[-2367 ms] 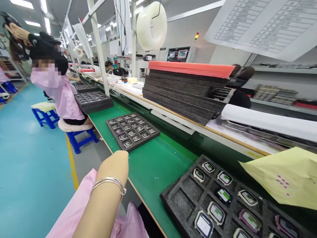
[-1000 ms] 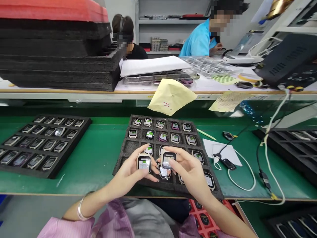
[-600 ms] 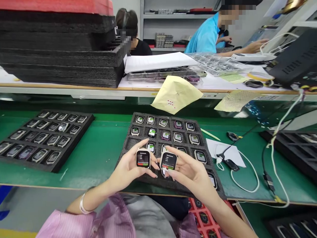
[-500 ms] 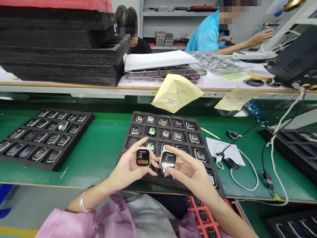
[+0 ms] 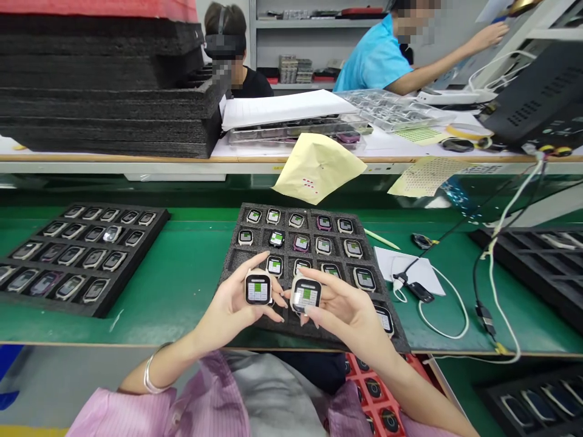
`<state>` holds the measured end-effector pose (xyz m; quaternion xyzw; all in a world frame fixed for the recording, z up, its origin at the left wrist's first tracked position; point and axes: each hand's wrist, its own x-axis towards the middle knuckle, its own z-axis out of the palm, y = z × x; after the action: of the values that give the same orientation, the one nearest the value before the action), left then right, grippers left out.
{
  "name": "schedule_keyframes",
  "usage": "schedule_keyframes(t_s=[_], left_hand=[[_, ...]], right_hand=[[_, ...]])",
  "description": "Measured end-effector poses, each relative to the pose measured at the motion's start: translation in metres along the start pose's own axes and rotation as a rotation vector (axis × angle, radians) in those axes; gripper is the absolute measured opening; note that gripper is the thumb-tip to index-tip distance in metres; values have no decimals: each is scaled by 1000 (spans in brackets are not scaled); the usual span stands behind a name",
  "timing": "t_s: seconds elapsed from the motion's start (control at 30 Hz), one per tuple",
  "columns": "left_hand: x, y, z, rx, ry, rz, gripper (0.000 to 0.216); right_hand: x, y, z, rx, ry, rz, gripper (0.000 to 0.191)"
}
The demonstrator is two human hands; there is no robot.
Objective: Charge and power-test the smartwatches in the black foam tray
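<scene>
In my left hand (image 5: 232,303) I hold a smartwatch (image 5: 258,287) without a strap, gripped by its edges. Its lit screen faces me with a white and green grid. My right hand (image 5: 350,303) grips a second smartwatch (image 5: 305,295) with a pale case and a similar grid, plus a bright glare on its glass. Both watches are side by side above a black foam tray (image 5: 237,260) on the green bench. Several watches with lit white and green screens sit in the tray's slots. My hands hide part of its lower rows.
Another foam tray (image 5: 116,291) of watches lies on the left. On the right are a white cable (image 5: 460,328), a paper sheet (image 5: 410,267) and a green stick (image 5: 382,239). Stacked black foam (image 5: 104,115) stands on the shelf. Two people (image 5: 378,60) work beyond it.
Both held watches' screens have switched from dark text pages, the left one with red and green buttons, to white and green grids. My hands keep their grip. The view has shifted slightly.
</scene>
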<state>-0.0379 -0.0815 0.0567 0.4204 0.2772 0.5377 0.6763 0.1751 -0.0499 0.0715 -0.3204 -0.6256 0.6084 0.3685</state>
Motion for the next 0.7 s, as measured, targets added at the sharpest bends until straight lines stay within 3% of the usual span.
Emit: schedule_keyframes(t_s=[0.3,0.43,0.57,0.7], left_hand=[[-1,0,3,112,67,-58,53],[0,0,3,119,73,-47,48],[0,-1,1,133,101,-22,48],[-1,1,-1,106,61,-11,63]], right_hand=[[-1,5,3,20,142,53,22],[-3,7,0,30,38,39,28],[-4,4,-3,73,-107,21,48],[-3,1,2,21,-53,23,45]])
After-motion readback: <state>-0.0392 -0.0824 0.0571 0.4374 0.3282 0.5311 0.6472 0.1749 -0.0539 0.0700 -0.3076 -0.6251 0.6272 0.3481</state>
